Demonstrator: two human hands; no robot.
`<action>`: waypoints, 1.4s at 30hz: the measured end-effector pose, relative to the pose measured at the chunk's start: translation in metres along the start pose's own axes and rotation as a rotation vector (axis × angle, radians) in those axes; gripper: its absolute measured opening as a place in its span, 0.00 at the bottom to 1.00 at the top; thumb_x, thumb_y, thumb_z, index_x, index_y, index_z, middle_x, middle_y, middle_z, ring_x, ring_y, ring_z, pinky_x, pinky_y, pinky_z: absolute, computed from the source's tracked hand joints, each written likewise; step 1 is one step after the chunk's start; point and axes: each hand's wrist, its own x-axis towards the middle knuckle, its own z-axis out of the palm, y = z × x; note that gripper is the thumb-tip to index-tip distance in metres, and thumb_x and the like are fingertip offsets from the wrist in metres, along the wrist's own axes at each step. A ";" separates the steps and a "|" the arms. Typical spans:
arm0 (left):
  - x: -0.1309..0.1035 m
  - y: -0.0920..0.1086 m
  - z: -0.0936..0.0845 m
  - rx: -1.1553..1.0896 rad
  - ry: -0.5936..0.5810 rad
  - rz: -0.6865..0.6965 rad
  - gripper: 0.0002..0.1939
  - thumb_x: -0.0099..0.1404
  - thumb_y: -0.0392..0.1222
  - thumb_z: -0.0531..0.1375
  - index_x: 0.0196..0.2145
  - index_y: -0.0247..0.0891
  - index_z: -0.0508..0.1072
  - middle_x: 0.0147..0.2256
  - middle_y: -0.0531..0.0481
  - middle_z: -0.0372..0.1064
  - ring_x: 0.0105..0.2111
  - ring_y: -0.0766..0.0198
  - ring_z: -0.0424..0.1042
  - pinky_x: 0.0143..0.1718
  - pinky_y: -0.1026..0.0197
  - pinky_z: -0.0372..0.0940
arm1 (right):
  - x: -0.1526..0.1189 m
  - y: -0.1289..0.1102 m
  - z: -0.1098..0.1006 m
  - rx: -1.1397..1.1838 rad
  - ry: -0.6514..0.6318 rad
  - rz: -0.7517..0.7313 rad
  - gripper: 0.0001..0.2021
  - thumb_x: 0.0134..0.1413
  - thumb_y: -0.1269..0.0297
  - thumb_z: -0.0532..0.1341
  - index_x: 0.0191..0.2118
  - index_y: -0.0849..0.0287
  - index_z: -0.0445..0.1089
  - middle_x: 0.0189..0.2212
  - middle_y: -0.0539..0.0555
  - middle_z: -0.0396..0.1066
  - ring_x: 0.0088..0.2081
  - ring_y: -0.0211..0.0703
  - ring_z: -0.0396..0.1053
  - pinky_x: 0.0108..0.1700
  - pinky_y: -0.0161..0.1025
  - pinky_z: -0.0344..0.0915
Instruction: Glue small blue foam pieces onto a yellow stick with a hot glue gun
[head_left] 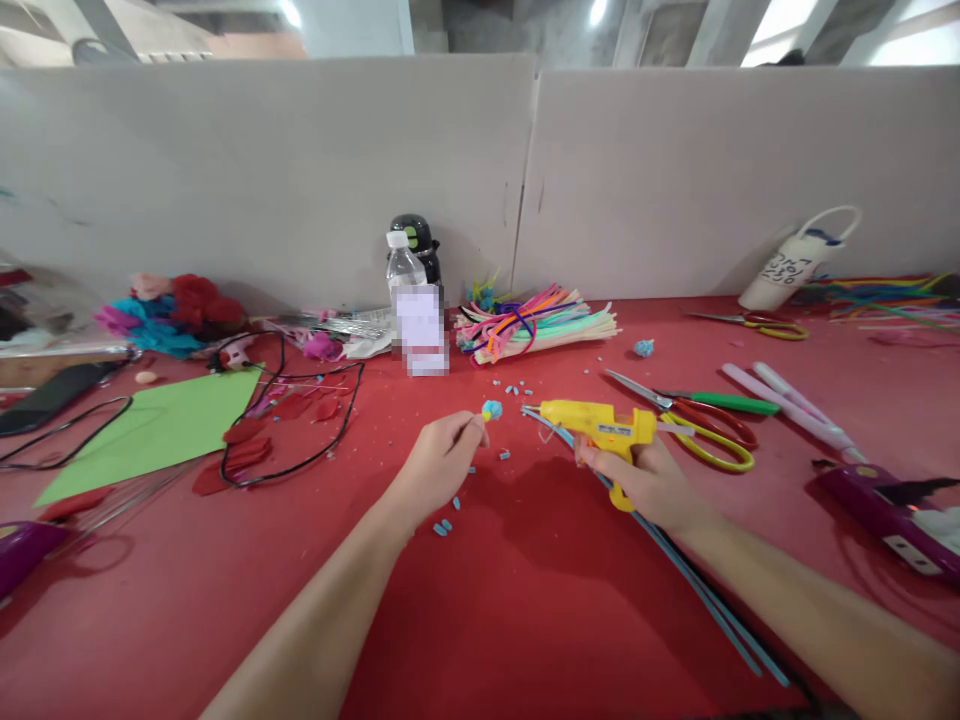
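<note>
Between the fingertips of my left hand (448,453) is a small light-blue fuzzy ball (492,409) with a bit of yellow at its base. My right hand (651,478) is wrapped round the handle of a yellow hot glue gun (596,422), whose nozzle points left toward the ball, a short gap away. Long blue pipe cleaners (694,575) run under the glue gun toward the front right. Short blue cut pieces (441,528) lie scattered around my left hand. A second blue ball (643,348) rests farther back on the red table (450,640).
A bundle of colored pipe cleaners (536,325) lies at the back, beside a clear bottle (405,262). Scissors (701,425), a pink-and-white tool (795,405) and a purple power strip (892,515) are at right. Green paper (150,425) and a black cable (349,430) lie left.
</note>
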 end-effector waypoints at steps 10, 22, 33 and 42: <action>-0.004 0.004 0.000 0.027 -0.059 0.007 0.17 0.69 0.49 0.49 0.27 0.38 0.68 0.23 0.56 0.58 0.24 0.67 0.58 0.26 0.65 0.52 | -0.005 -0.020 0.022 0.031 -0.047 0.019 0.10 0.60 0.58 0.59 0.31 0.57 0.66 0.23 0.47 0.61 0.25 0.37 0.59 0.29 0.36 0.64; -0.006 0.004 0.000 0.026 -0.095 -0.002 0.19 0.70 0.52 0.48 0.28 0.39 0.67 0.22 0.57 0.54 0.22 0.68 0.54 0.24 0.65 0.50 | -0.007 -0.011 0.022 0.002 -0.069 0.036 0.11 0.60 0.55 0.59 0.39 0.56 0.74 0.26 0.51 0.70 0.27 0.42 0.67 0.29 0.38 0.68; -0.006 0.003 0.000 0.026 -0.096 -0.011 0.20 0.71 0.53 0.48 0.28 0.39 0.67 0.22 0.57 0.55 0.22 0.68 0.55 0.23 0.65 0.51 | -0.006 -0.010 0.023 0.040 -0.094 0.041 0.13 0.61 0.55 0.60 0.46 0.55 0.74 0.33 0.51 0.73 0.34 0.44 0.69 0.38 0.40 0.69; -0.005 0.002 0.002 0.034 -0.099 -0.021 0.21 0.71 0.55 0.48 0.28 0.39 0.66 0.21 0.58 0.54 0.22 0.69 0.53 0.23 0.66 0.50 | -0.008 -0.009 0.021 0.023 -0.110 0.048 0.13 0.62 0.55 0.59 0.48 0.54 0.74 0.29 0.50 0.70 0.31 0.43 0.67 0.34 0.39 0.67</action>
